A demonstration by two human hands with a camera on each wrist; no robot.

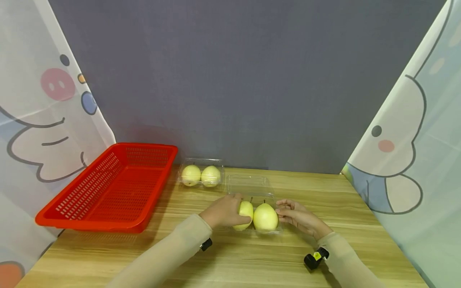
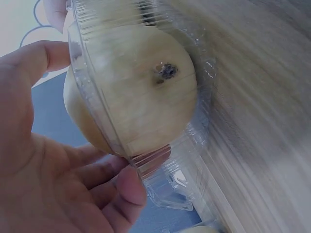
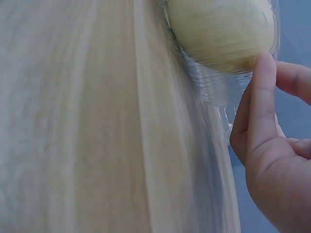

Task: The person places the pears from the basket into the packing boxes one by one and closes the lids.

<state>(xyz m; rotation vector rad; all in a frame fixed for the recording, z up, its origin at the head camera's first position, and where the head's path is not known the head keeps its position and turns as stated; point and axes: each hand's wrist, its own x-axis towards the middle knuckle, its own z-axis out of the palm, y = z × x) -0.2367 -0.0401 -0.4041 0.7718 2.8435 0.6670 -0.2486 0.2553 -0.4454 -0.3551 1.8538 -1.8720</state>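
Observation:
An opened clear plastic fruit box [image 1: 249,184] lies on the table with its lid folded back, and two yellow pears sit side by side in its base. My left hand [image 1: 222,211] grips the left pear [image 1: 245,215], thumb at the front and fingers round the back. In the left wrist view, some of its fingertips lie along the outside of the box wall [image 2: 104,114]. At the right end, beside the right pear [image 1: 265,218], my right hand [image 1: 300,218] pinches the rim of the box. Both pears have their stems up.
A closed clear box [image 1: 201,161] holding two more pears stands behind, against the grey back panel [image 1: 230,88]. To the left is a large red plastic basket [image 1: 138,225]. Printed cloths [image 1: 403,156] hang on both sides of the wooden table [image 1: 252,264].

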